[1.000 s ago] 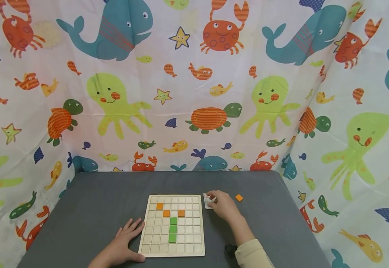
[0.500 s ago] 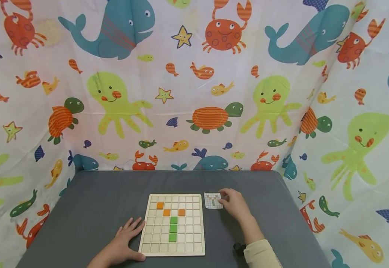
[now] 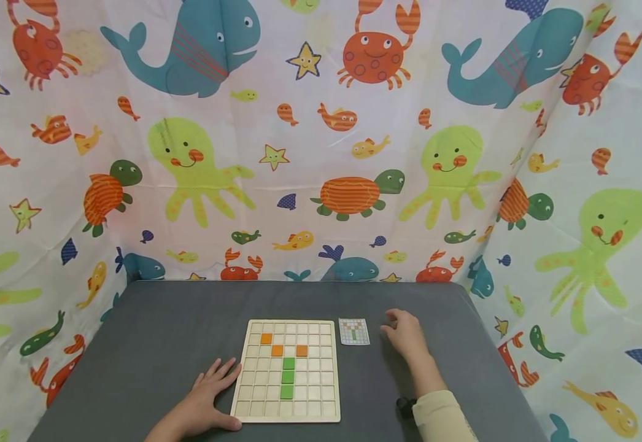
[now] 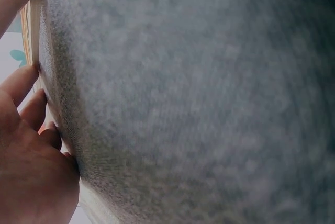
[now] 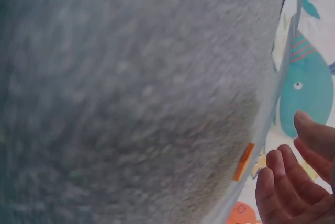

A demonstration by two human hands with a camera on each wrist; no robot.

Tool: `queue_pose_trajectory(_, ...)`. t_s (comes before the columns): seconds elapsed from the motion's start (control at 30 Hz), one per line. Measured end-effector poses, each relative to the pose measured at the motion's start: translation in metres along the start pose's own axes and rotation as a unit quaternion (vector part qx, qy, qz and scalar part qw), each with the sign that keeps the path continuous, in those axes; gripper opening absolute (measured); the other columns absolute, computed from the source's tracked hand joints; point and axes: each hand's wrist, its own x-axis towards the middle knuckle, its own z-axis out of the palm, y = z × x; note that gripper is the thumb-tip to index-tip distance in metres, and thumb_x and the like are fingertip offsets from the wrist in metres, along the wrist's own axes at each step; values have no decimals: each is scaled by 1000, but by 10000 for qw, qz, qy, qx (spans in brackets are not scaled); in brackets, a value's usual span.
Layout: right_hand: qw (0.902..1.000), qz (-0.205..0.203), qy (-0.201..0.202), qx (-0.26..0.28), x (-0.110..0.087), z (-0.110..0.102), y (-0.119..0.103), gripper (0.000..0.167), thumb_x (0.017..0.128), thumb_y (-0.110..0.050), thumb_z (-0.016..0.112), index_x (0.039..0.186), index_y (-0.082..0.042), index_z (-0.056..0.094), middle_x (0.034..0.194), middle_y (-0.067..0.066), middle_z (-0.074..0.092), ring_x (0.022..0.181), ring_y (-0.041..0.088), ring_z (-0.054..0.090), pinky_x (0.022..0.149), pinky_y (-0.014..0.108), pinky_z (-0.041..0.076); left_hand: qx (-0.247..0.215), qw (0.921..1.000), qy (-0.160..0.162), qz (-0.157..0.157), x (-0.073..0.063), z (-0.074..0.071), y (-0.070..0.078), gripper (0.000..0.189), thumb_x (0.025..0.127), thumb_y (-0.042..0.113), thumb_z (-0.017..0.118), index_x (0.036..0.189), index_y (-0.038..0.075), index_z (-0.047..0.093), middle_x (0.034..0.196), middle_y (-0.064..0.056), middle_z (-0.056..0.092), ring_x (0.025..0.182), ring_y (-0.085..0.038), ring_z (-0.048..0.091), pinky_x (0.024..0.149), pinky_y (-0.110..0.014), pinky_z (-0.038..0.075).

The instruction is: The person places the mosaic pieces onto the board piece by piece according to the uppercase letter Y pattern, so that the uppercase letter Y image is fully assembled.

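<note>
A square wooden grid board [image 3: 329, 394] lies on the grey table. Several orange tiles, one of them the top-left orange tile [image 3: 266, 339], sit in its upper cells, above a column of green tiles [image 3: 287, 377]. My left hand [image 3: 202, 399] has its fingers spread, with fingertips against the board's left edge and the thumb at the lower-left corner. Right of the board lies a small printed pattern card [image 3: 354, 332]. Beyond it, my right hand [image 3: 407, 336] hovers with loosely bent fingers, holding nothing. A loose orange tile [image 5: 244, 162] shows near those fingers in the right wrist view; the hand hides it in the head view.
A dark grey cloth covers the table [image 3: 177, 325]. White curtains [image 3: 310, 147] printed with sea animals hang behind it and along both sides. A small black object [image 3: 406, 407] sits at the right wrist, beside a cream sleeve [image 3: 444, 417].
My right hand has let go of the pattern card and moved right, over the spot of the loose orange tile. The card shifted slightly and is uncovered. My left hand stays at the board.
</note>
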Motion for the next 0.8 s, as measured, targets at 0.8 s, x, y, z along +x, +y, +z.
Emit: queue_pose_trajectory(0.8,9957,895,-129,-200,7,0,20,34,84,-10,81,110,10,69,103,24,68,95,38,64,87,53,53,17,9999,54,-125,0,0,2,117,60,49,93,158,17,37,167,-13,24,153,-49,3,115,-75,3)
